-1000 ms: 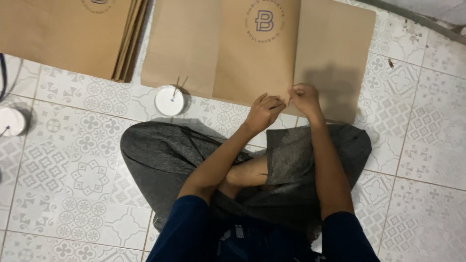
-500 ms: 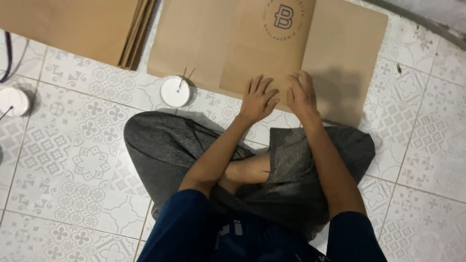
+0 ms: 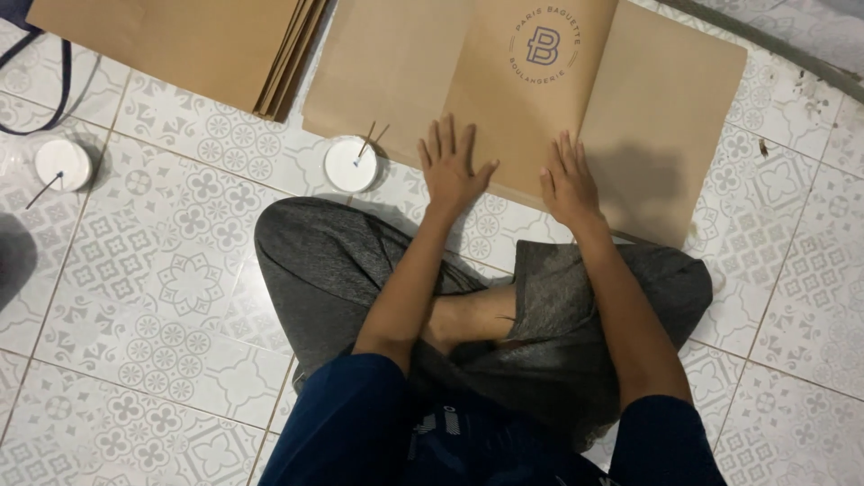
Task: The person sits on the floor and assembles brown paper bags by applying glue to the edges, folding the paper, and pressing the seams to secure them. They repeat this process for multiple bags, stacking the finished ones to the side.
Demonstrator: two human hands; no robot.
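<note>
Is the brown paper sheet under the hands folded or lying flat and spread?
Folded: the brown paper sheet has a middle panel lying over wider paper on both sides. The left hand and right hand press it flat.

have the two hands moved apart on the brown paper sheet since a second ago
Yes. The left hand and right hand were together at the near edge of the brown paper sheet; now they lie flat, spread apart along it.

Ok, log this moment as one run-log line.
left hand: flat, fingers spread, on folded brown paper sheet | right hand: flat on same sheet | round white cup with sticks: left of hands | floor: patterned tile
</note>
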